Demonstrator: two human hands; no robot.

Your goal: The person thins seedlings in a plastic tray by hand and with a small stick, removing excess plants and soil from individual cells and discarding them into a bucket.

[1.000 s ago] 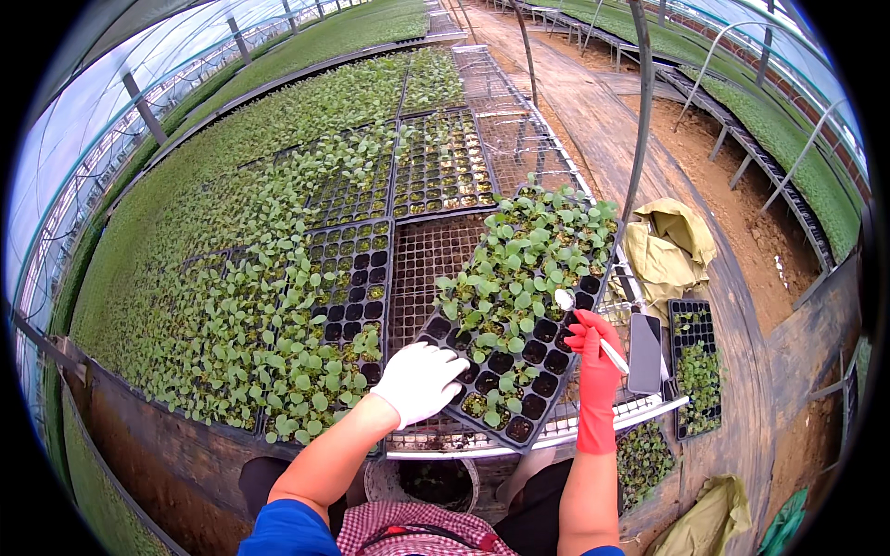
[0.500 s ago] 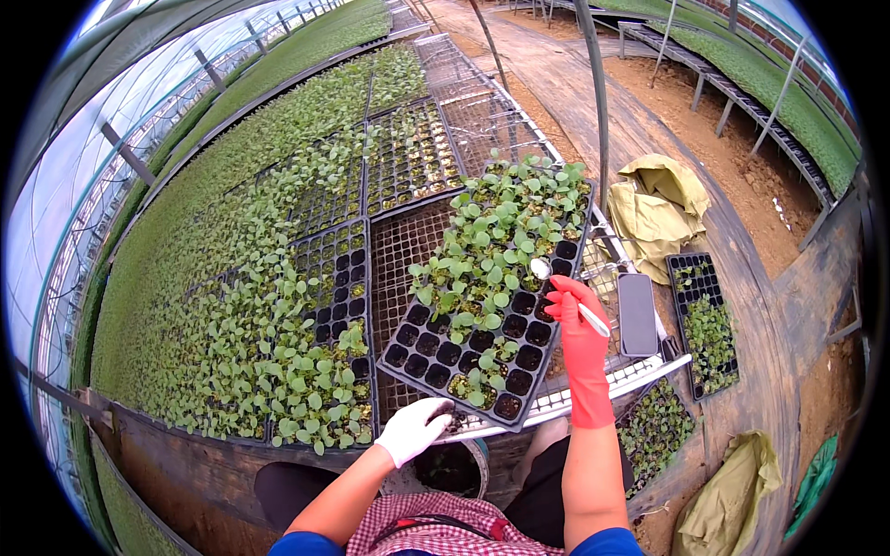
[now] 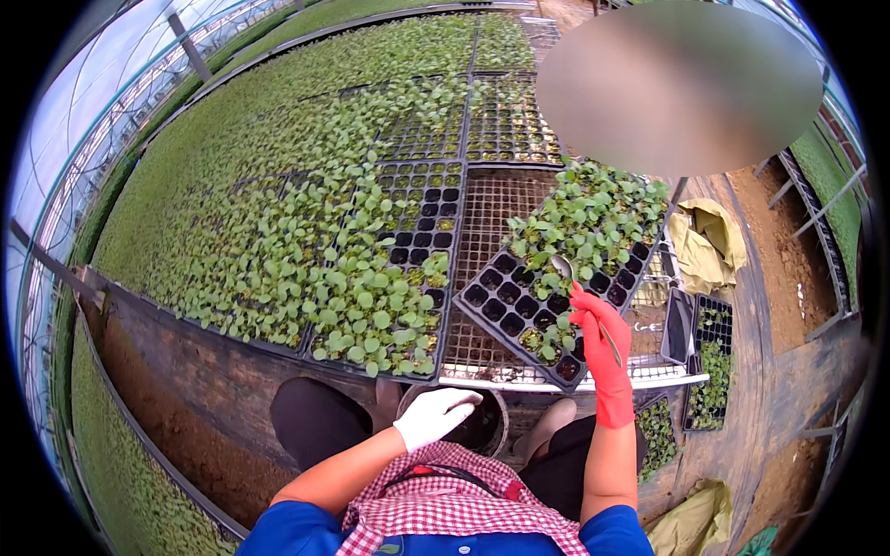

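Head: seedlings (image 3: 593, 218) in black tray (image 3: 494, 309)

The left glove (image 3: 438, 416) is white and the right glove (image 3: 606, 350) red. The spoon (image 3: 562, 266) is silvery, the seedlings (image 3: 593, 218) green, the tray (image 3: 493, 309) black, the apron (image 3: 450, 508) checked red and white, the shirt (image 3: 295, 532) blue.

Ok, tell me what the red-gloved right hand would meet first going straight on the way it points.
Most likely the leafy seedlings in the angled black tray: the right hand points forward and slightly left, spoon leading, its bowl close to them. Height above the tray is unclear.
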